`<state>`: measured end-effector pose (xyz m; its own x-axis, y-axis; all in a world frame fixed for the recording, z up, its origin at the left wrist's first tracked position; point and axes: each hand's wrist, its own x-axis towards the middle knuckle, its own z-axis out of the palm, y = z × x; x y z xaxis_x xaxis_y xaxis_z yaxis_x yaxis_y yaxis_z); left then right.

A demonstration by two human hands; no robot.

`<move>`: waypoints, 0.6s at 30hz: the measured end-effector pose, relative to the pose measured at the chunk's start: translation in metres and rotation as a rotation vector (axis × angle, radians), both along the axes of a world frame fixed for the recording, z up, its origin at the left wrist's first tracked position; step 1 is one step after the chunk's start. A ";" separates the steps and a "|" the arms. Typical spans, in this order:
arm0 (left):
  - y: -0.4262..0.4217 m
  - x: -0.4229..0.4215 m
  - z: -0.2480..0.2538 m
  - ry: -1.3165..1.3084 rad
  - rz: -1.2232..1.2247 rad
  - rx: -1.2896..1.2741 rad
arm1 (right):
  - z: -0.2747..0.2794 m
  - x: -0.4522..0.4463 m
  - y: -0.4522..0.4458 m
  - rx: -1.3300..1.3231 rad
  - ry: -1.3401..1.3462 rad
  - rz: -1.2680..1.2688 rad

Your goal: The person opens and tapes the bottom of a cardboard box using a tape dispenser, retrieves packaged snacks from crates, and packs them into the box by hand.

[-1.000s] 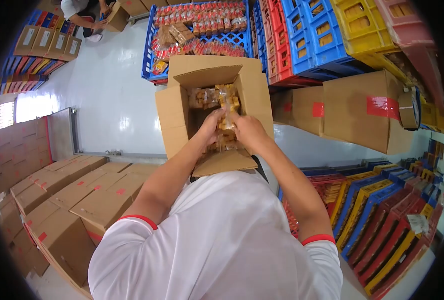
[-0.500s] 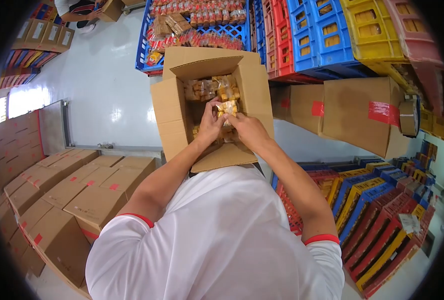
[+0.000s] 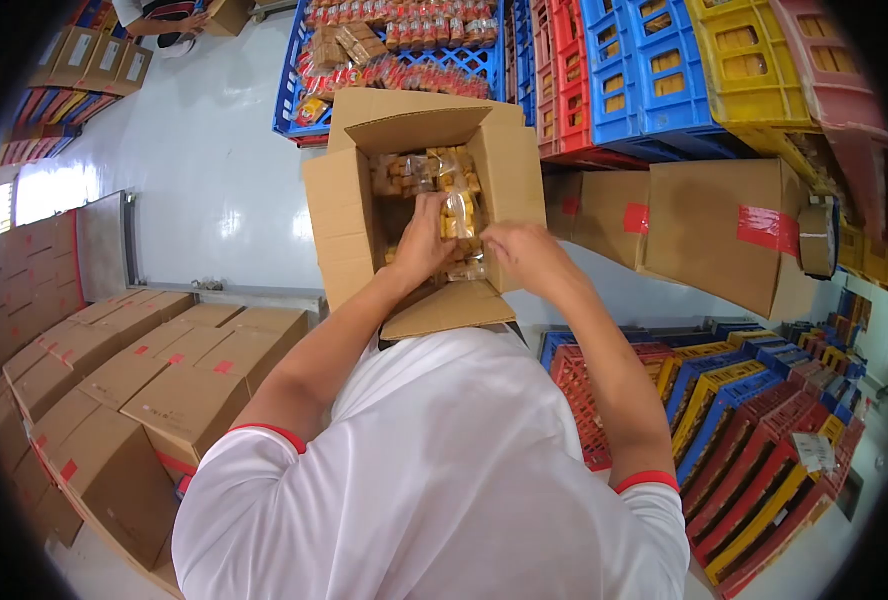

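The fingers of the left hand [image 3: 424, 245] are set apart from the thumb and lie against the left side of a clear packet [image 3: 459, 215] of yellow-brown pieces; whether they pinch it cannot be determined. The fingers of the right hand [image 3: 526, 252] are bent and drawn together, their tips just to the right of the same packet; whether anything is held between them cannot be told.

The packet lies between the two sets of fingertips, inside an open carton [image 3: 509, 170]. Directly beyond the left fingers, within the carton, are further packets [image 3: 404, 176] with similar contents. Another wrapped packet [image 3: 467, 271] is noted on the near side of the fingers, between the wrists. The carton's flaps are folded outward; the near flap [image 3: 444, 311] lies between the forearms.

Farther beyond the fingers stands a blue crate [image 3: 286, 95] with rows of red-and-brown packs [image 3: 444, 36]. Right of the fingers is a closed carton [image 3: 704, 230] bearing red tape [image 3: 767, 229], a tape roll [image 3: 819, 237] at its far end. Beyond that carton rise stacked coloured crates [image 3: 649, 75]. Left and nearer than the fingers are closed cartons [image 3: 189, 400]. Far left, beyond the fingers, a co-worker's arm [image 3: 159, 26] reaches toward a box [image 3: 229, 16].
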<state>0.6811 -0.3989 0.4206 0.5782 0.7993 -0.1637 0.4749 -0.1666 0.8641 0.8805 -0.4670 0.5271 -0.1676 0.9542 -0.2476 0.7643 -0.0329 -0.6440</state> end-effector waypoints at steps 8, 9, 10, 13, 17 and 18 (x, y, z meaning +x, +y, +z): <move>-0.015 0.003 -0.002 0.080 -0.119 0.182 | -0.013 -0.024 -0.005 -0.257 -0.136 0.357; -0.016 0.006 -0.014 0.166 -0.148 0.208 | -0.014 -0.027 -0.006 -0.291 -0.145 0.378; -0.015 0.009 -0.020 0.252 -0.175 0.234 | -0.015 -0.028 -0.007 -0.325 -0.156 0.403; -0.014 0.014 -0.029 0.385 -0.201 0.096 | -0.015 -0.023 -0.012 -0.330 -0.080 0.321; -0.020 0.017 -0.036 0.099 -0.049 0.120 | -0.006 -0.020 -0.003 -0.308 -0.126 0.247; -0.023 0.016 -0.040 -0.031 0.031 -0.090 | -0.004 -0.021 -0.002 -0.214 -0.090 0.229</move>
